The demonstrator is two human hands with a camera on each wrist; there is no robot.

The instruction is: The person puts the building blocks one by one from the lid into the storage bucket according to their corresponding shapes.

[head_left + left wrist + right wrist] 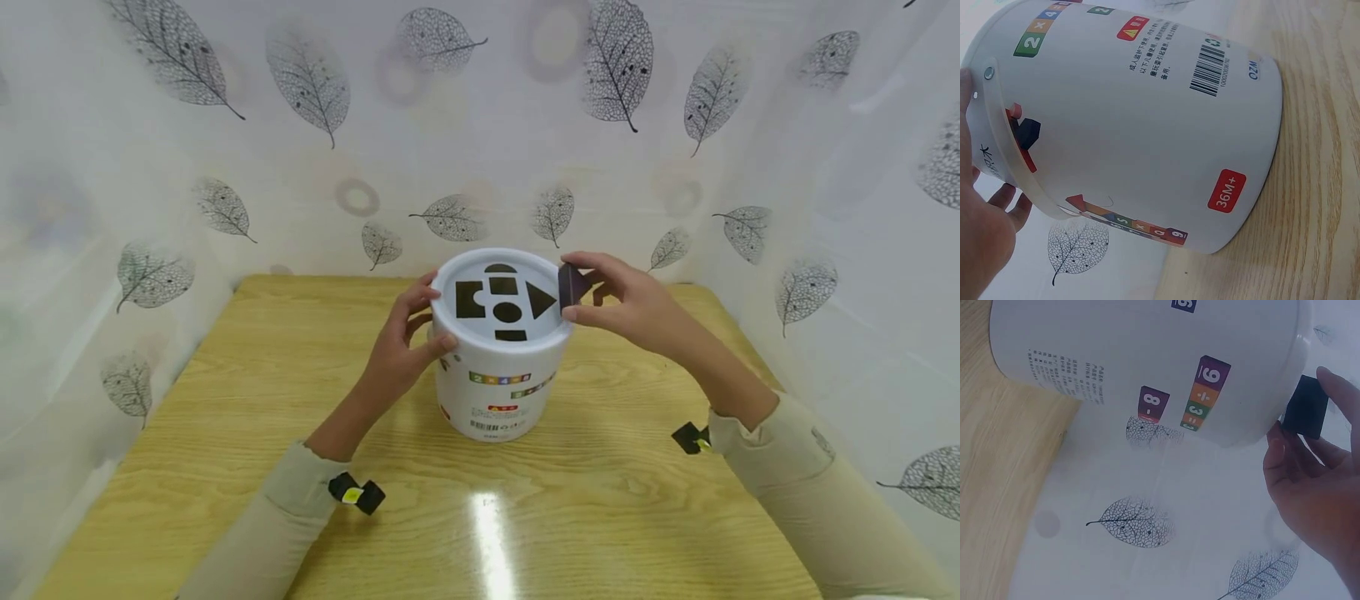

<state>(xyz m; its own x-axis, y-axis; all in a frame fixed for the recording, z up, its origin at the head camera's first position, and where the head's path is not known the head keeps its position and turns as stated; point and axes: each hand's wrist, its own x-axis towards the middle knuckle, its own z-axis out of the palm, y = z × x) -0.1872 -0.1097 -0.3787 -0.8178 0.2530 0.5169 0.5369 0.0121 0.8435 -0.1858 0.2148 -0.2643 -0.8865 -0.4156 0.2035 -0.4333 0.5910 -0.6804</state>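
Note:
A white bucket [459, 390] stands upright on the table, topped by a white lid [469, 330] with several dark cut-outs, among them a triangle, a round hole and rectangles. My left hand [405, 346] grips the lid's left rim, thumb on the near side and fingers farther back. Between thumb and fingertips, my right hand [630, 304] pinches a dark purple triangular block [567, 289] at the lid's right rim, close to the triangular cut-out. In the right wrist view the block [1306, 407] shows a flat dark face beside the bucket's rim.
The wooden table [315, 400] reaches back to a pale curtain [495, 167] printed with leaves, which also hangs on both sides. Each sleeve cuff carries a small black wrist device, left [357, 493] and right [688, 438].

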